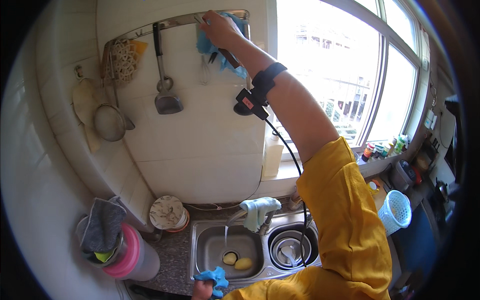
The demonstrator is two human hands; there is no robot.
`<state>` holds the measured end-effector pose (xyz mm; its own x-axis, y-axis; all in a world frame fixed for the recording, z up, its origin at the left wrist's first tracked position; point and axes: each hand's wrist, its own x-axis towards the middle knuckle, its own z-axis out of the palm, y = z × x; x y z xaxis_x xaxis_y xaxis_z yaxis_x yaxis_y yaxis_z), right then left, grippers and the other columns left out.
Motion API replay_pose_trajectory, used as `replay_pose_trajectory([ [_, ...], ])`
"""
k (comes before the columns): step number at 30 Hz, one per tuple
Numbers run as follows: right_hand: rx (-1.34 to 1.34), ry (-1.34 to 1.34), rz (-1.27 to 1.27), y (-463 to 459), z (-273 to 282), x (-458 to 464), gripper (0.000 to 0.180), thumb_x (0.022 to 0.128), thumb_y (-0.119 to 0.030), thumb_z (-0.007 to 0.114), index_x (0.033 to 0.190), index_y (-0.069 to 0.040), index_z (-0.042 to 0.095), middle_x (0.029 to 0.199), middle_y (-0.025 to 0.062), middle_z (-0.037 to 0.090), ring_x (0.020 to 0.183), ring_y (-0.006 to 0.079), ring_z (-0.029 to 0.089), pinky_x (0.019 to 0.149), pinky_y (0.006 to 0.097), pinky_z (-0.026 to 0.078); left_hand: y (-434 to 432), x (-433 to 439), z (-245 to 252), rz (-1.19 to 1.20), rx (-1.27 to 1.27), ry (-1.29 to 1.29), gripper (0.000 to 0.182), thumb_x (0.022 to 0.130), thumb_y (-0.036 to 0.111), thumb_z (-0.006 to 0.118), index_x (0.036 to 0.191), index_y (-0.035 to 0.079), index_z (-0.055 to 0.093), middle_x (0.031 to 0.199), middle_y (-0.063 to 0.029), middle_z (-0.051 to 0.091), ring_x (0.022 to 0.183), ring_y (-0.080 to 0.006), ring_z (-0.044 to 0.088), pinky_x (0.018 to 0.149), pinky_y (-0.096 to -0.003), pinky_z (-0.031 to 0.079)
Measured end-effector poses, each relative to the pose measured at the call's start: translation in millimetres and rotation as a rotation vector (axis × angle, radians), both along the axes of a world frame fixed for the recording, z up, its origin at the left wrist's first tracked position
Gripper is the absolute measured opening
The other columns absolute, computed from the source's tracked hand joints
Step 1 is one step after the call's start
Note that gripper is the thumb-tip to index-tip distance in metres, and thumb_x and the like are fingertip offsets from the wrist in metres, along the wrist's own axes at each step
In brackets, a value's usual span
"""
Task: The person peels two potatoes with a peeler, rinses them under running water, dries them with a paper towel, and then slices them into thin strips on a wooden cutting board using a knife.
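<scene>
My right hand (221,30) is raised to the metal hook rail (180,19) on the tiled wall. Its fingers are closed on something at the rail, beside a hanging blue cloth (205,43); what exactly they grip cannot be told. Low in the picture, my left hand (202,289) holds a crumpled blue cloth (214,279) by the front edge of the sink. Water runs from the faucet (235,217) into the left basin (210,243), where two peeled potatoes (243,263) lie by the drain. A pale cloth (260,210) is draped over the faucet.
Nested bowls with a white spoon (288,253) fill the right basin. A spatula (168,103), a ladle and a strainer (109,122) hang on the wall. A pink-lidded container (144,258) stands left of the sink, a blue basket (395,212) to the right. A black cable hangs from my right wrist.
</scene>
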<state>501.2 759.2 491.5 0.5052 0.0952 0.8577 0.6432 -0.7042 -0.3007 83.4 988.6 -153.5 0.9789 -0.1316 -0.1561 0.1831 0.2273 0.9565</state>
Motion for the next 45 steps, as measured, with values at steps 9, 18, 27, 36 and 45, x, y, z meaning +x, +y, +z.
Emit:
replay_pose_trajectory([
  [9, -0.024, -0.146, -0.112, 69, -2, 51, 0.043, 0.095, -0.034, 0.064, 0.129, -0.007, 0.063, 0.082, 0.0142, 0.074, 0.080, 0.0279, 0.075, 0.080, 0.0407, 0.057, 33, -6, -19, 0.067, 0.017, -0.024, 0.019, 0.099, -0.002, 0.047, 0.094, 0.010, 0.061, 0.083, 0.0019, 0.057, 0.072, -0.0095, 0.053, 0.062, -0.0290, 0.044],
  [18, -0.116, -0.187, -0.201, 74, -30, 42, 0.047, 0.094, -0.039, 0.065, 0.127, -0.006, 0.062, 0.094, 0.0158, 0.075, 0.093, 0.0315, 0.074, 0.083, 0.0449, 0.056, 39, 0, 6, 0.076, 0.180, -0.269, 0.014, 0.095, -0.006, 0.053, 0.090, 0.003, 0.063, 0.091, -0.0046, 0.065, 0.085, -0.0166, 0.063, 0.077, -0.0344, 0.052],
  [27, -0.236, 0.370, 0.513, -22, -222, -199, 0.045, 0.093, -0.011, 0.069, 0.132, -0.002, 0.051, 0.084, 0.0118, 0.069, 0.071, 0.0241, 0.069, 0.064, 0.0351, 0.054, -9, 26, 77, -0.162, 0.039, -0.056, 0.016, 0.095, -0.006, 0.054, 0.106, 0.002, 0.062, 0.106, -0.0055, 0.062, 0.094, -0.0176, 0.062, 0.084, -0.0328, 0.053],
  [36, -0.002, 0.788, 0.169, -91, -518, -370, 0.066, 0.086, -0.028, 0.077, 0.146, -0.020, 0.051, 0.143, 0.0276, 0.045, 0.122, 0.0469, 0.056, 0.102, 0.0479, 0.049, -148, 68, 77, -0.559, -1.012, 0.422, 0.050, 0.108, 0.044, 0.038, 0.148, 0.015, 0.046, 0.147, -0.0047, 0.055, 0.136, -0.0232, 0.051, 0.114, -0.0430, 0.040],
  [45, 0.300, 0.499, -0.464, -267, -507, -339, 0.018, 0.104, -0.015, 0.053, 0.103, -0.001, 0.064, 0.083, 0.0167, 0.061, 0.073, 0.0354, 0.063, 0.065, 0.0432, 0.048, -200, 92, 70, -0.943, -0.443, 0.318, 0.082, 0.101, 0.054, 0.052, 0.161, 0.005, 0.025, 0.165, -0.0149, 0.031, 0.150, -0.0296, 0.033, 0.120, -0.0494, 0.029],
])
